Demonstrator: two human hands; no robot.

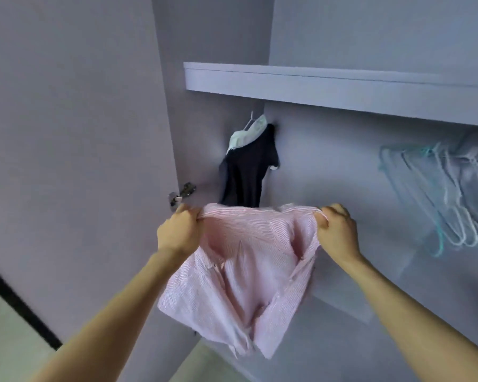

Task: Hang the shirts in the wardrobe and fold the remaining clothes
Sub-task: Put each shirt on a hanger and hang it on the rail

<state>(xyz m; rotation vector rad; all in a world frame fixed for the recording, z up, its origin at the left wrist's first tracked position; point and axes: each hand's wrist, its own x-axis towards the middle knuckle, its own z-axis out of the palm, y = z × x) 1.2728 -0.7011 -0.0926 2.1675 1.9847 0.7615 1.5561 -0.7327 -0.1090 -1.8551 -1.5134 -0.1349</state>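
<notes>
A: Largest element?

B: The wardrobe (342, 166), lilac-grey, open, its door (75, 133) swung out at left on a metal hinge (183, 192). A shelf (329, 86) spans the interior near the top.

A: Any writing, labels or brands?

B: No legible text shows on the panels or on the garments.

A: The task's thing?

B: A pink shirt (240, 274) with fine white stripes, held up in front of the wardrobe opening, below the shelf. Its upper edge is stretched flat between the two hands; the rest hangs in loose folds, with the collar and front placket visible (the hem falls lowest at centre).

A: State of the hands?

B: The left hand (178, 232) has fingers curled tight round the shirt's upper left edge; the right hand (335, 232) grips the upper right edge likewise.

A: Smaller elements?

B: A dark shirt (246, 175) with a pale collar hangs on a hanger at the wardrobe's left end, directly behind the pink shirt. A cluster of empty hangers (447, 194), white and pale turquoise, hangs at right, well apart from it.
</notes>
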